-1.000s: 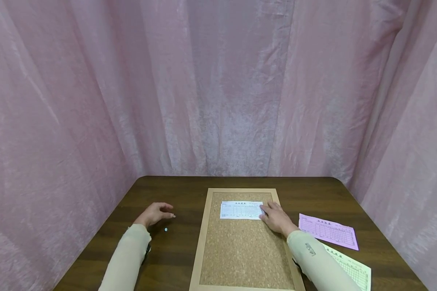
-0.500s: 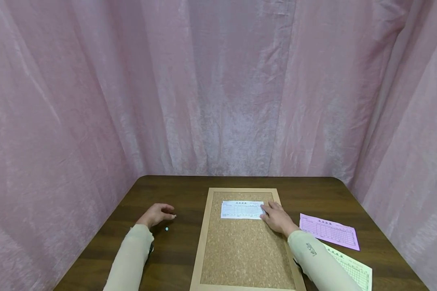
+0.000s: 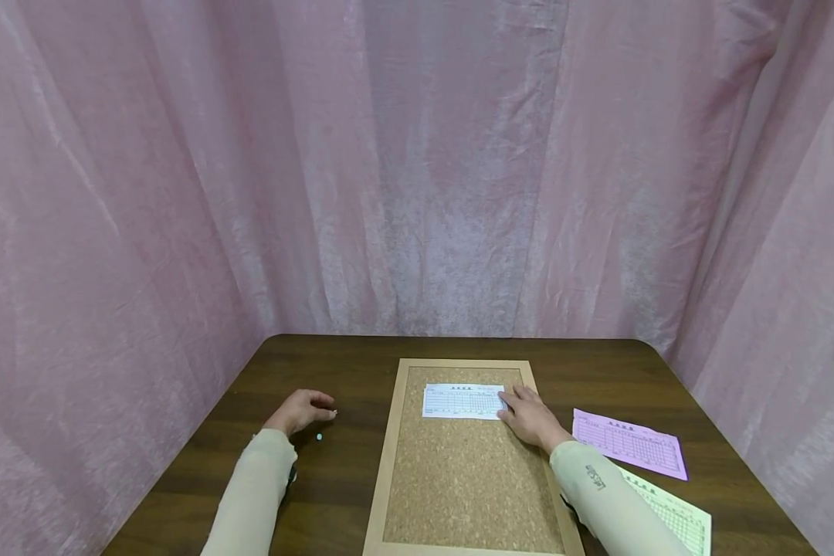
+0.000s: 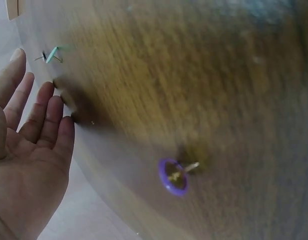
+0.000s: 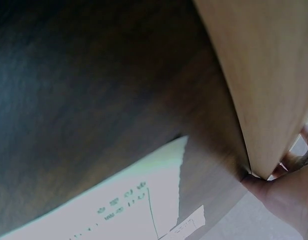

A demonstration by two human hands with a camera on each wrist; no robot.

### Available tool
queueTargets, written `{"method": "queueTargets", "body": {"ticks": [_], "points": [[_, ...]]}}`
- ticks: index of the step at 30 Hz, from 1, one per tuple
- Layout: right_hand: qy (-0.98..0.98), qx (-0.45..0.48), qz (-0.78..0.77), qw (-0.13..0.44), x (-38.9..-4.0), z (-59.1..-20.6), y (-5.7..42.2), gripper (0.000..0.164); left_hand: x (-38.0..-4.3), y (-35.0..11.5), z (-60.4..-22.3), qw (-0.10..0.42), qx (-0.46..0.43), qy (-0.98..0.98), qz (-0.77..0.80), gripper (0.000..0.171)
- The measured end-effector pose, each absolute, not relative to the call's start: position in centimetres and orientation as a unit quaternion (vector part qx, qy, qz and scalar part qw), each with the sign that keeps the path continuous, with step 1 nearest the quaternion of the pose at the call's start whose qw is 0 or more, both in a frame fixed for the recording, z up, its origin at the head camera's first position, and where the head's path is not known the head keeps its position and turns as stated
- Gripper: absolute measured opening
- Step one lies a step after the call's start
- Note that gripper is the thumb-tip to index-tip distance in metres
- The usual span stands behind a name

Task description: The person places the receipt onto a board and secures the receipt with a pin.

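Over the table's left side my left hand (image 3: pixel 302 411) reaches down with loosely extended fingers, palm side facing its wrist camera. A green thumbtack (image 4: pixel 52 54) lies just beyond the fingertips (image 4: pixel 54 97), apart from them in that view. Nearer the left wrist camera lies a purple-rimmed thumbtack (image 4: pixel 172 177), point outward. From the head, a small light-blue dot (image 3: pixel 319 437) shows beside the hand. My right hand (image 3: pixel 531 418) rests across the right frame edge of the cork board (image 3: pixel 472 479), fingertips on the right end of a white printed slip (image 3: pixel 462 401).
On the dark wooden table (image 3: pixel 340 494), right of the board, lie a pink printed slip (image 3: pixel 628 444) and a green one (image 3: pixel 674 510), partly hidden by the right sleeve (image 3: pixel 611 502). A pink curtain (image 3: pixel 417 170) surrounds the back and sides.
My left hand has moved very slightly right, its thumb and fingers drawing closer together. The right hand stays in place on the white slip.
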State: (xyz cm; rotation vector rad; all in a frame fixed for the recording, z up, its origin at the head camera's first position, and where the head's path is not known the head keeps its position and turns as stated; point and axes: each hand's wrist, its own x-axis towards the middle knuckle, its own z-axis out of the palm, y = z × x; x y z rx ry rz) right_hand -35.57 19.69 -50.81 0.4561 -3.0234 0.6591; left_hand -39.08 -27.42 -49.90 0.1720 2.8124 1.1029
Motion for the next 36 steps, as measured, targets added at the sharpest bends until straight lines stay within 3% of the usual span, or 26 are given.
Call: {"method": "queueTargets", "body": {"ticks": [36], "points": [[-0.966, 0.141, 0.216, 0.004, -35.6, -50.8, 19.7, 0.047, -39.7, -27.2, -51.3, 0.042, 0.032, 0.936, 0.349, 0.026]]}}
